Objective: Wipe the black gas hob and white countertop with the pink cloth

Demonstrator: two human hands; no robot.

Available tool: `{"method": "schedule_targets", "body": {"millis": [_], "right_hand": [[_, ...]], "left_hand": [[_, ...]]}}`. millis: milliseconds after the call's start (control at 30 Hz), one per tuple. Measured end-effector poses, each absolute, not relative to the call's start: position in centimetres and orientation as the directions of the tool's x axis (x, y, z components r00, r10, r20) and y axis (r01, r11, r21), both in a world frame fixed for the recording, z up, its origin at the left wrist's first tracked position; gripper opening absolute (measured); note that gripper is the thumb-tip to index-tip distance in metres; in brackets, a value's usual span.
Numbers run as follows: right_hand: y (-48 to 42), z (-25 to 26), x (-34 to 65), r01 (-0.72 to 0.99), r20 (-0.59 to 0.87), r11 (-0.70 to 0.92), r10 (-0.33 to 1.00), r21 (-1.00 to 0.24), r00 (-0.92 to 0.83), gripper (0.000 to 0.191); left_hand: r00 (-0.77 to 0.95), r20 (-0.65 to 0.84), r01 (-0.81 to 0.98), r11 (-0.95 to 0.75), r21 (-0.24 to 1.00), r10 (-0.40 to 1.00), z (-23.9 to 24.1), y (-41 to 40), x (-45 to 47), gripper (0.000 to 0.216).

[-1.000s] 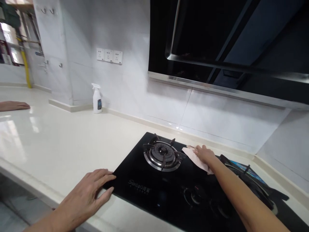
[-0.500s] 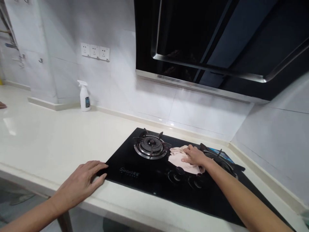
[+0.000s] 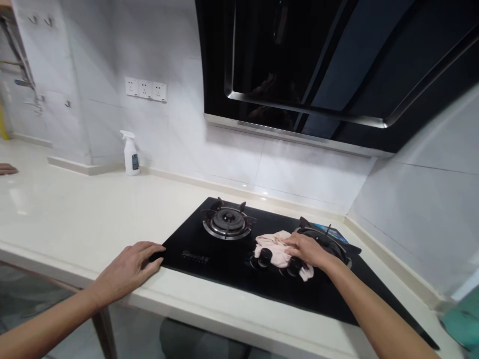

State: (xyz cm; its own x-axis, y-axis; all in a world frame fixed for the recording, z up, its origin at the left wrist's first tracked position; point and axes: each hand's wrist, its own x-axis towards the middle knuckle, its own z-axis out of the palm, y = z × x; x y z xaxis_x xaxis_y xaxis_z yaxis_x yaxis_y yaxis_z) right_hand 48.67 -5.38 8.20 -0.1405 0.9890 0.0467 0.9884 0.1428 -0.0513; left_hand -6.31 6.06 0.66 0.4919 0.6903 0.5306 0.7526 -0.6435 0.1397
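My right hand (image 3: 307, 250) presses flat on a pale pink cloth (image 3: 272, 247) lying on the black glass gas hob (image 3: 224, 264), between the two burners and over the control knobs (image 3: 265, 257). Its fingers lie spread on the cloth. My left hand (image 3: 129, 268) rests open on the cream countertop (image 3: 75, 219), fingertips touching the hob's front left corner. The left burner (image 3: 226, 223) stands bare. The right burner (image 3: 322, 239) is just behind my right hand.
A white spray bottle (image 3: 130, 153) stands by the tiled wall at the back left. A black range hood (image 3: 318, 65) hangs above the hob. Wall sockets (image 3: 145, 89) sit on the wall. Another person's fingers (image 3: 6, 169) lie at the far left edge. A teal object (image 3: 462, 319) shows at the right.
My right hand has drawn the cloth from the back of the hob toward the front, over the knobs. The view has shifted right and back. My left hand has stayed at the hob's corner.
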Motion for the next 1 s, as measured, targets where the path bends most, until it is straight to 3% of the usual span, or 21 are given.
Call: {"method": "schedule_targets", "body": {"millis": [300, 600, 800, 900, 1000], "right_hand": [[-11.5, 6.1, 50.3, 0.998, 0.162, -0.063, 0.985, 0.03, 0.057, 0.032], [-20.4, 3.5, 51.2, 0.97, 0.269, -0.236, 0.939, 0.057, 0.213, 0.041], [-19.3, 3.2, 48.5, 0.91, 0.294, -0.407, 0.882, 0.078, 0.369, 0.054], [-17.8, 3.2, 46.7, 0.916, 0.314, -0.39, 0.885, 0.094, 0.344, 0.055], [-18.0, 3.4, 45.6, 0.939, 0.329, -0.307, 0.912, 0.153, 0.245, 0.043]], "left_hand": [[0.488, 0.524, 0.751, -0.642, 0.155, 0.698, 0.7, 6.2, -6.4, 0.05], [0.503, 0.489, 0.761, -0.633, 0.139, 0.712, 1.0, 6.0, -6.1, 0.052], [0.497, 0.482, 0.761, -0.629, 0.159, 0.722, 1.2, 6.1, -5.9, 0.054], [0.499, 0.469, 0.761, -0.627, 0.165, 0.729, 1.4, 6.0, -5.8, 0.055], [0.503, 0.454, 0.762, -0.625, 0.17, 0.736, 1.6, 5.9, -5.7, 0.058]]}}
